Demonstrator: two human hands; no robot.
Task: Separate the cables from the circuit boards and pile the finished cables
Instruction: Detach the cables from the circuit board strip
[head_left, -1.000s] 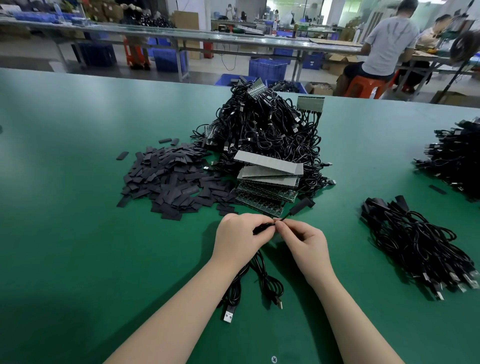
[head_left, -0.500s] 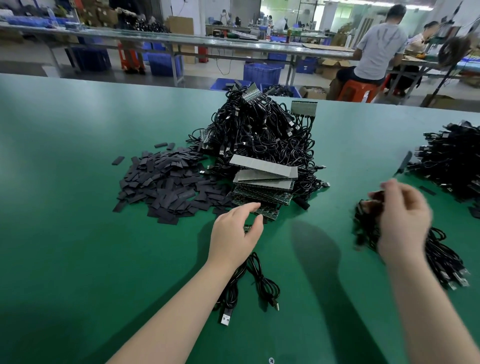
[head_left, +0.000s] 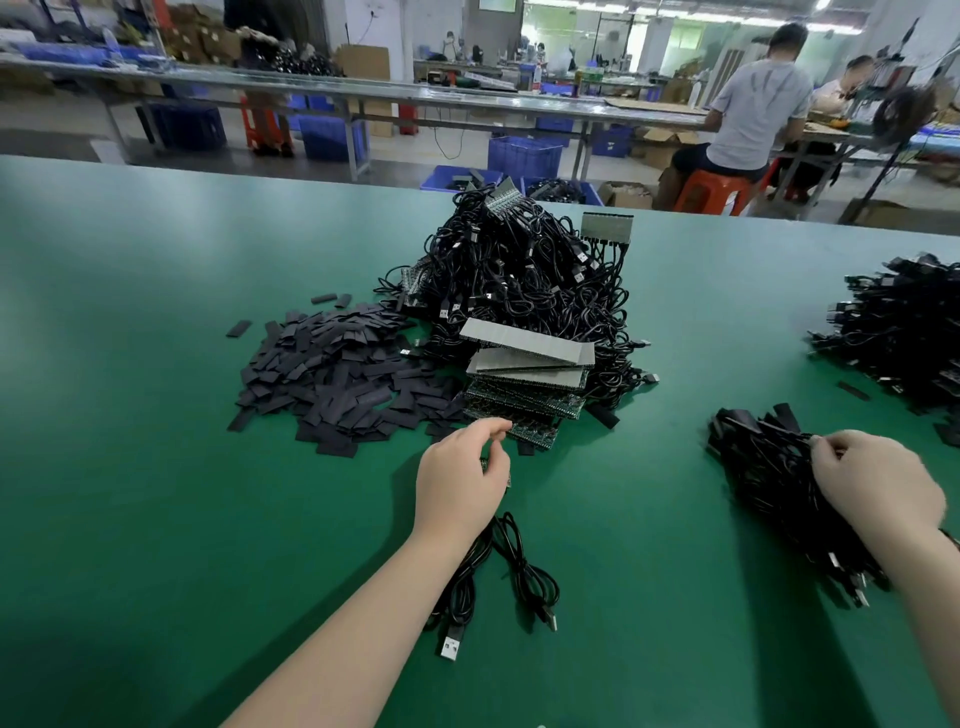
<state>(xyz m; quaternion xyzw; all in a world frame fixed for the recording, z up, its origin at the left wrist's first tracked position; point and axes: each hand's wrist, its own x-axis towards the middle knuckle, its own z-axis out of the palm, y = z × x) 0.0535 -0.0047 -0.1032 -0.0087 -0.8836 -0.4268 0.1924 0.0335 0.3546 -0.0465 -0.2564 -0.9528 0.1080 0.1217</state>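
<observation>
My left hand (head_left: 462, 480) hovers just in front of a stack of green circuit boards (head_left: 524, 387), fingers curled round a small board piece that is mostly hidden. Black USB cables (head_left: 519, 569) trail on the mat from under that wrist. My right hand (head_left: 878, 486) lies on the finished cable pile (head_left: 763, 467) at the right, fingertips pinching a black cable at the pile's top. Behind the boards rises a big tangled heap of cables still joined to boards (head_left: 519, 280).
A spread of flat black sleeve pieces (head_left: 337, 374) lies left of the boards. Another heap of black cables (head_left: 904, 338) sits at the far right edge. The green mat (head_left: 156, 467) covers the table. People sit at benches beyond the far edge.
My hands parted. The right hand carried a freed cable rightward and came down onto the finished pile. The left hand stayed by the board stack and curled its fingers.
</observation>
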